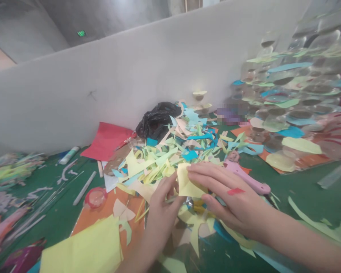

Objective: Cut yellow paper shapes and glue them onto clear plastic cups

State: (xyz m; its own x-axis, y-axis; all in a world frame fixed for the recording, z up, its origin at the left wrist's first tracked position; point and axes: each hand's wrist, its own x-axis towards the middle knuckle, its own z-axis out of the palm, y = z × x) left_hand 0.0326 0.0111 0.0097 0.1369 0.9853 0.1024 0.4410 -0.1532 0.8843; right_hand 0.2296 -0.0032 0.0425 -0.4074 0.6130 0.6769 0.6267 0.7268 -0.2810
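Observation:
A small piece of pale yellow paper (186, 182) is held upright between my two hands, above a heap of cut paper scraps. The fingers of my left hand (166, 199) pinch its left edge. My right hand (227, 189) has its fingers along the paper's right side, with the thumb below, and covers part of it. Stuck to the back of that hand is a small red strip (235, 191). Beneath my hands lie more yellow and green scraps (194, 220) and something shiny that I cannot make out.
A yellow paper stack (82, 246) lies at the front left near a red tape roll (96, 198). Behind are red paper (108, 140) and a black plastic bag (156, 119). A pink-handled tool (247, 176) lies right. Stacked clear cups with paper (295, 98) stand far right.

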